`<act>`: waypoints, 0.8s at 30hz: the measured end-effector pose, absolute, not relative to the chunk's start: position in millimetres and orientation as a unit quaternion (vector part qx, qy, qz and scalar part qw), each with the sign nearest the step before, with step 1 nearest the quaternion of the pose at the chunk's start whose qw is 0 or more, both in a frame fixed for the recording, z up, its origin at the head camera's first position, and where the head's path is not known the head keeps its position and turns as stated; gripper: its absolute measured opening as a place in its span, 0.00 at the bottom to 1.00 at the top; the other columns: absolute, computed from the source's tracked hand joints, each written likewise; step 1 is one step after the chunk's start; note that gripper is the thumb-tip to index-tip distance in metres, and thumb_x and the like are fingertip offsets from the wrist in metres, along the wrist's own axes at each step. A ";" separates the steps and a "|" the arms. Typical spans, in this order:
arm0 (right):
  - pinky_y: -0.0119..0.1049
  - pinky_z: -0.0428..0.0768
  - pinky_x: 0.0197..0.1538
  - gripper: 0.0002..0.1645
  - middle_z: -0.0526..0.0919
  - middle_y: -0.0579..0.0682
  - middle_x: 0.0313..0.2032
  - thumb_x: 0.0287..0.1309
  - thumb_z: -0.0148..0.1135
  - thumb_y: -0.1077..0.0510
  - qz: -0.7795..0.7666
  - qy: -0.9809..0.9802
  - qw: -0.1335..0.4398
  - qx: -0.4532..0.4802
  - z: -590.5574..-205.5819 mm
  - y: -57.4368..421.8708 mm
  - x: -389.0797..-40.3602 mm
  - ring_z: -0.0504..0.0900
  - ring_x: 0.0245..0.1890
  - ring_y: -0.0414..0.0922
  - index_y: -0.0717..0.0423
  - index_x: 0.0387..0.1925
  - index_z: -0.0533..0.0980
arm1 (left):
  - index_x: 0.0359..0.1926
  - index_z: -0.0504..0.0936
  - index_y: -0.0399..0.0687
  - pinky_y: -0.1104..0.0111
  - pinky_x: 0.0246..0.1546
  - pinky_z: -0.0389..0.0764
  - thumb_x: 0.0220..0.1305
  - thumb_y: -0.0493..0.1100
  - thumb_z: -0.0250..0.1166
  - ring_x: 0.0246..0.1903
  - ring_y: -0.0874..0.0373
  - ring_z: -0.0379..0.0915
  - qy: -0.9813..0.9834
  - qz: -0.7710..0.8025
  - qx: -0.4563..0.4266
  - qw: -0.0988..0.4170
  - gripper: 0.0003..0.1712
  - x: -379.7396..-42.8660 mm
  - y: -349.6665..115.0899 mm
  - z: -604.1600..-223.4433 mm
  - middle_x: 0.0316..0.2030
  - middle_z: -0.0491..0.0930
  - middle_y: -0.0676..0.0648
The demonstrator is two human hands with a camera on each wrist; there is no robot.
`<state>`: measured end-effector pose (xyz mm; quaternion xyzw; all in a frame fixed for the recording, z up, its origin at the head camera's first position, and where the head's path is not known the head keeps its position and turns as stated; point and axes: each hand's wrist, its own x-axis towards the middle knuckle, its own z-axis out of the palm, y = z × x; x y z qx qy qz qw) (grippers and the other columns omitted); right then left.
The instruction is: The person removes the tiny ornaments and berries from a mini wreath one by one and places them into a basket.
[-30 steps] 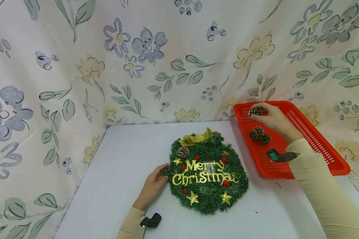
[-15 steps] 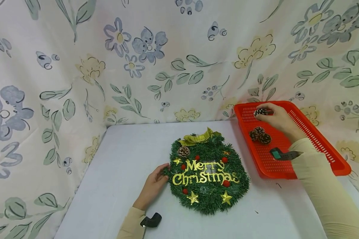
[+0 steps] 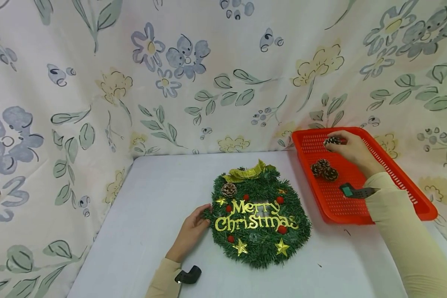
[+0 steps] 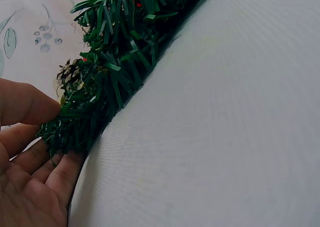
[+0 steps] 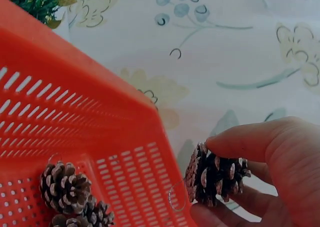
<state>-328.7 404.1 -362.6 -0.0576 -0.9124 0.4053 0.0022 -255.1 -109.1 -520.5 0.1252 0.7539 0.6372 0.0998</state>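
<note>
A green Christmas wreath (image 3: pixel 260 252) with gold "Merry Christmas" lettering, gold stars, red balls, a gold bow and one pine cone (image 3: pixel 229 189) lies on the white table. At its left edge my left hand (image 3: pixel 191 229) grips the greenery; in the left wrist view the thumb is on top and the fingers go under the tinsel (image 4: pixel 100 97). Over the red basket (image 3: pixel 342 203), my right hand (image 3: pixel 354 151) pinches a pine cone (image 5: pixel 212 177) between thumb and fingers. A thin wire loop (image 5: pixel 175 197) hangs by that cone. Several other pine cones (image 3: pixel 324 169) lie together in the basket.
The basket's slotted walls (image 5: pixel 135 172) rise around the loose cones at the table's right. A floral curtain (image 3: pixel 223 82) hangs behind the table (image 3: pixel 160 186). Small dark bits (image 3: pixel 319 265) lie on the cloth in front of the basket.
My right hand has shifted slightly to the right over the basket, carrying the pine cone with it. My left hand stays at the wreath's left edge.
</note>
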 end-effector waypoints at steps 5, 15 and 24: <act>0.66 0.70 0.62 0.46 0.59 0.68 0.73 0.69 0.56 0.34 0.409 -0.910 -0.004 -0.066 -368.0 409.3 -330.2 0.65 0.64 0.65 0.57 0.76 0.58 | 0.72 0.69 0.41 0.82 0.55 0.77 0.71 0.29 0.56 0.70 0.40 0.68 0.755 0.635 0.122 0.103 0.29 -255.3 -109.0 -520.8 0.67 0.73 0.37; 0.63 0.71 0.62 0.44 0.63 0.66 0.70 0.70 0.55 0.36 0.420 -0.904 -0.004 -0.078 -380.9 415.9 -331.3 0.67 0.63 0.62 0.59 0.75 0.59 | 0.72 0.69 0.43 0.82 0.55 0.76 0.71 0.30 0.56 0.70 0.40 0.68 0.756 0.635 0.120 0.105 0.30 -256.2 -109.8 -522.5 0.68 0.73 0.37; 0.62 0.70 0.62 0.43 0.69 0.63 0.63 0.70 0.56 0.37 0.427 -0.900 -0.009 -0.091 -387.8 420.3 -332.9 0.69 0.61 0.60 0.59 0.74 0.60 | 0.72 0.69 0.44 0.82 0.56 0.76 0.72 0.30 0.57 0.69 0.40 0.68 0.756 0.635 0.124 0.102 0.29 -256.9 -110.4 -524.2 0.67 0.73 0.38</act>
